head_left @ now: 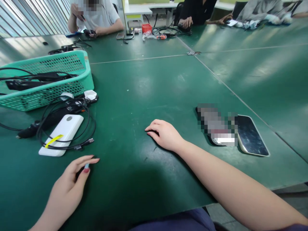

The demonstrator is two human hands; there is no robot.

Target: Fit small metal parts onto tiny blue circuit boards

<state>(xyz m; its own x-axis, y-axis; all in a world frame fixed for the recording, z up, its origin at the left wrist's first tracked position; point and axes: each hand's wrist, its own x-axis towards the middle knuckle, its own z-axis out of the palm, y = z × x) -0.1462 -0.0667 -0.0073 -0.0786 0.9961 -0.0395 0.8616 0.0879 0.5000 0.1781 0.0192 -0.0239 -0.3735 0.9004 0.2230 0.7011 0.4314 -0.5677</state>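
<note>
My left hand [67, 186] is over the table near the lower left, thumb and fingers closed on a small light-blue piece [87, 166]; its kind is too small to tell. Just beyond it lies a white power bank [68, 128] with a yellow tag, a black cable [94, 128] looped over it. My right hand [165, 133] rests on the green table, fingers loosely stretched, with nothing visible in them. To its right lie two phones, one a blurred-out dark phone [209, 118], the other a phone in a pale case [252, 134].
A turquoise basket [90, 75] with black cables and devices stands at the left. Beside the power bank lies a black strapped bundle [57, 114]. Across the table sit several people, with a red box [146, 28] and tangled cables [166, 31] near them.
</note>
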